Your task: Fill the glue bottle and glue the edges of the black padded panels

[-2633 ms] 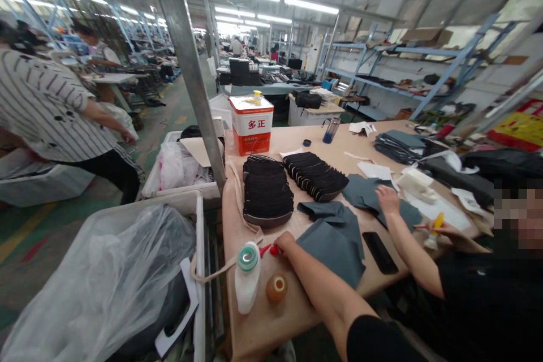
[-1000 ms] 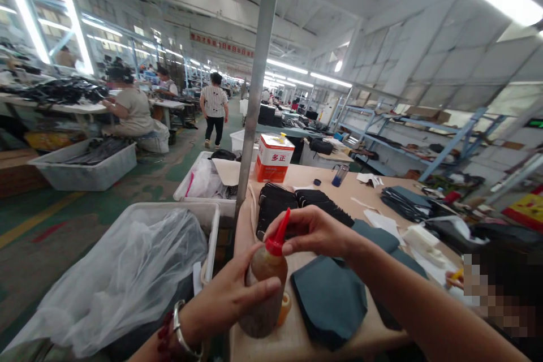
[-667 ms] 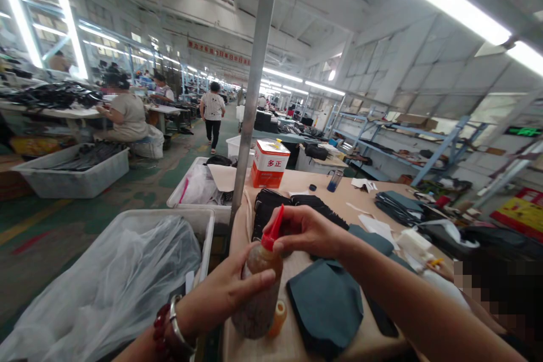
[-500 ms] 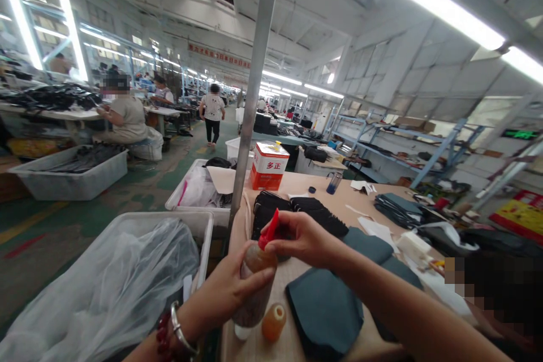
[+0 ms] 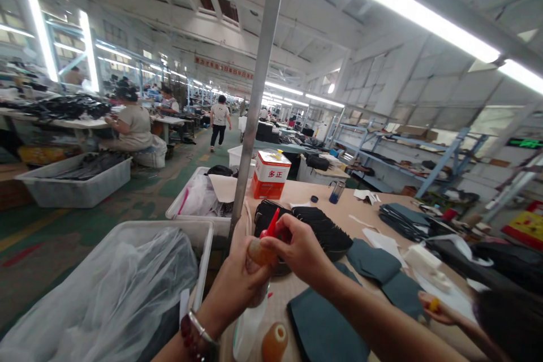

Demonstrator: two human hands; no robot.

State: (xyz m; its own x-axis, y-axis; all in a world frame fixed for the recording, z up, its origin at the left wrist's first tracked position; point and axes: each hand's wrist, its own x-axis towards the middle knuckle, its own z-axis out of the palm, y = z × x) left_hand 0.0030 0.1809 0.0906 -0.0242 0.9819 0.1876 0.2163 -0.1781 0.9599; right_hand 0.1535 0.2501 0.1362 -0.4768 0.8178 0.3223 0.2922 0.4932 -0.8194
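Observation:
My left hand (image 5: 237,277), with a bracelet at the wrist, wraps around an amber-tinted squeeze bottle (image 5: 259,251) just above the table. Fingers and thumb of my right hand (image 5: 292,237) pinch the red pointed nozzle (image 5: 271,225) at the bottle's top. Most of the bottle's body is hidden by my left hand. Below my hands stands an orange bottle (image 5: 275,342) with an uncapped, hollow neck. Beside it is a clear, pale object (image 5: 250,328) whose kind I cannot make out. Dark teal fabric pieces (image 5: 324,317) lie right of the bottles.
Black stacked pieces (image 5: 320,229) lie behind my hands, near a red-and-white can (image 5: 271,175) and a metal post (image 5: 258,85). Bins (image 5: 207,271) stand left of the table (image 5: 297,186). At right, a co-worker's hand (image 5: 441,311) holds something small and yellow.
My left hand has shifted higher on the bottle, near its neck. The right hand still pinches the red nozzle. A co-worker's hand has come into sight at right.

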